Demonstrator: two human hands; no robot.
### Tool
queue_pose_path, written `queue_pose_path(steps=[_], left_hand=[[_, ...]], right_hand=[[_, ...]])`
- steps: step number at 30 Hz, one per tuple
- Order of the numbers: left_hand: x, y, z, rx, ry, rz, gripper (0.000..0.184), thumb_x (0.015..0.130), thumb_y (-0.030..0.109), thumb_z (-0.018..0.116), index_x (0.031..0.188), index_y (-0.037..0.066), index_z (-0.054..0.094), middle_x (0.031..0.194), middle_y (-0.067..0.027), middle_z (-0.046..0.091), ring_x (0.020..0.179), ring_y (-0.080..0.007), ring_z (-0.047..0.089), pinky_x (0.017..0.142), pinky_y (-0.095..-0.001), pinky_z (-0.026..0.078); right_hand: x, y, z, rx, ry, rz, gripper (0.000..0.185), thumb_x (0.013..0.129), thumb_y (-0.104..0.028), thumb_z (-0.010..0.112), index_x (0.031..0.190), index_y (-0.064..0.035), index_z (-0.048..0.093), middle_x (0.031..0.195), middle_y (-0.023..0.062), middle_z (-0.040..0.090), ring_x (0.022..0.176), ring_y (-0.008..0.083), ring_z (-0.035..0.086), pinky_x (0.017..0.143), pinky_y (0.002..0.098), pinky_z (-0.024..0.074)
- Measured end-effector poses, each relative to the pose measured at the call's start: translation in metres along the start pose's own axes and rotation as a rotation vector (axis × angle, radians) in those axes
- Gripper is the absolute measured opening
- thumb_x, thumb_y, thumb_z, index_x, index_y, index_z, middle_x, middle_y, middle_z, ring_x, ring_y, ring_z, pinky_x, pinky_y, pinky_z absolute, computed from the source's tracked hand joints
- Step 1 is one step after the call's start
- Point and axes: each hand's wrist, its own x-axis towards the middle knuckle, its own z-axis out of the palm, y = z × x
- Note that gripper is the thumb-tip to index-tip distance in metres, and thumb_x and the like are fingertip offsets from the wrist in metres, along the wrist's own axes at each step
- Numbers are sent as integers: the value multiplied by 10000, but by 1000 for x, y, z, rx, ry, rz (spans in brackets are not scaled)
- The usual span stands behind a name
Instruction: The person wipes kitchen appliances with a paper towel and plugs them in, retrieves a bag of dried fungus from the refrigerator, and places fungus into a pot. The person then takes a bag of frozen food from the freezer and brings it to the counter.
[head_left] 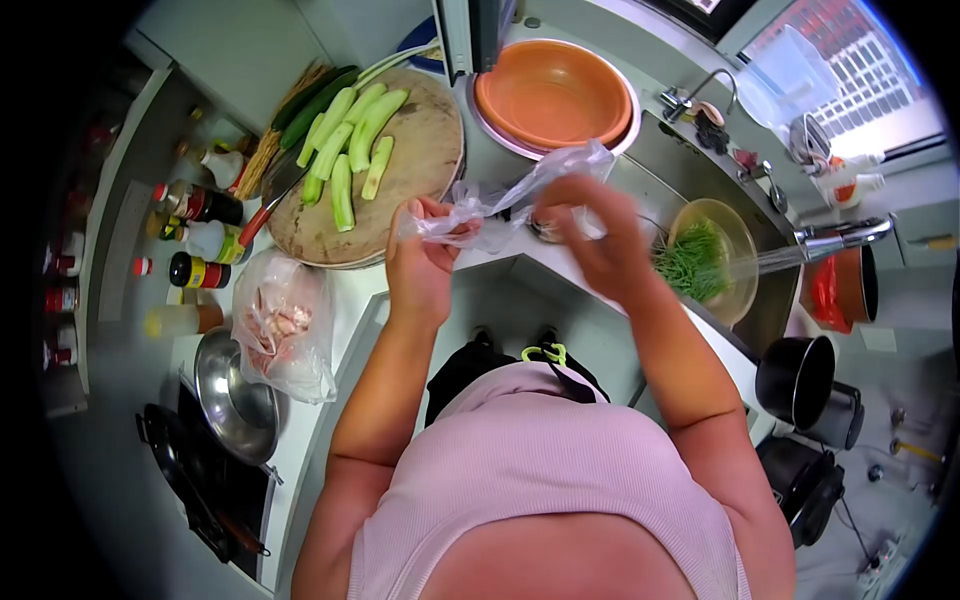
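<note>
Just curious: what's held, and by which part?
The left hand holds a clear plastic bag by one crumpled end; whether the blurred right hand grips it is unclear.

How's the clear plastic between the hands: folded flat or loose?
Loose, crumpled: the clear plastic runs wrinkled from the left hand toward the blurred right hand; no neat folds.

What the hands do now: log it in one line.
left hand: gripping thin clear plastic bag | right hand: blurred, grip unclear | round wooden chopping board: pale-green elongated vegetable pieces
</note>
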Motion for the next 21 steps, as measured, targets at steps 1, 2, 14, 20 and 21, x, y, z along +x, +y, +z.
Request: queue_pose_path(steps=[1, 2, 14, 20, 21], left_hand=[[0, -1, -1, 28, -10, 46, 278, 942, 299, 421, 846, 48, 490, 827, -81, 573, 867, -221, 599, 838, -330, 451], [2, -3, -4, 55, -20, 87, 317, 946, 333, 406, 807, 56, 471, 821, -81, 568, 884, -229, 592, 857, -336, 433], [-4, -17, -11, 1031, -159, 585, 484, 881, 109, 354, 1340, -43, 344, 1398, -163, 350, 1233, -251, 376, 1028, -350, 273], [-7, -17, -11, 1148, -350, 704, 669, 707, -126, 262, 1372, -52, 274, 1407, -199, 318, 1295, -315, 336, 1074, -382, 232], [-9, -19, -13, 1133, -351, 667, 672, 707, -128, 260, 1375, -48, 270, 1407, -198, 318, 1294, -315, 339, 1073, -383, 235]], right_hand=[[7, 2, 18, -79, -143, 22, 74, 797, -81, 584, 800, -8, 581, 797, 139, 600, 742, 285, 607, 659, 360, 471], [9, 13, 35, -157, -241, 74, 117, 816, -116, 547, 832, -14, 603, 832, 146, 616, 782, 307, 616, 676, 391, 476], [11, 121, 50, -843, -1119, 409, 320, 827, -174, 541, 1111, -25, 556, 1162, 196, 537, 1077, 376, 529, 914, 451, 424], [2, 205, 128, -712, -953, 470, 402, 763, -183, 613, 1146, -83, 547, 1177, 196, 536, 1089, 399, 519, 900, 468, 440], [-1, 200, 129, -829, -867, 434, 379, 771, -189, 596, 1140, -113, 556, 1167, 179, 550, 1077, 377, 530, 863, 483, 444]])
